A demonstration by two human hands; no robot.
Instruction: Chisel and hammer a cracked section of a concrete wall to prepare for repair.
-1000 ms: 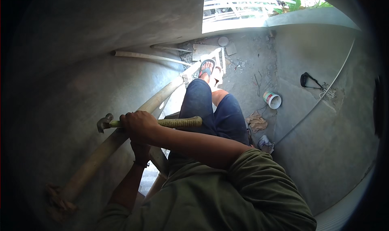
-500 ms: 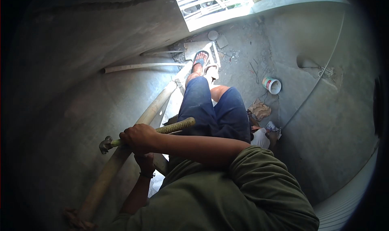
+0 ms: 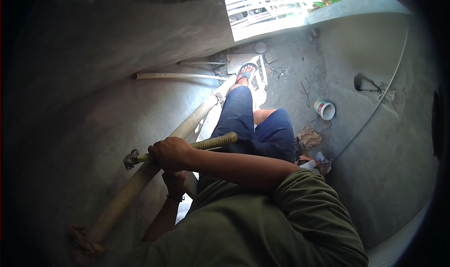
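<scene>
My right hand (image 3: 169, 152) is closed round a claw hammer (image 3: 213, 140) near its metal head, which points left while the yellowish textured handle lies across my thighs. The hand and hammer are over a thick pale pole (image 3: 191, 121) that runs diagonally along my left side. Just below, my left hand (image 3: 174, 182) has curled fingers; what it grips is hidden by my right hand and the shadow. My outstretched sandalled foot (image 3: 246, 74) is near the pole's far end.
Curved concrete walls (image 3: 375, 126) surround me, with a cable (image 3: 398, 63) on the right. Beyond my legs lie a bucket (image 3: 324, 109), crumpled brown paper (image 3: 309, 137), thin pipes (image 3: 164, 76) and debris. Another person (image 3: 310, 165) is partly visible below my right knee. A bright opening is above.
Another person in white has come into view below my right knee since a second ago. The view has shifted, and both hands with the hammer appear slightly lower, still held together.
</scene>
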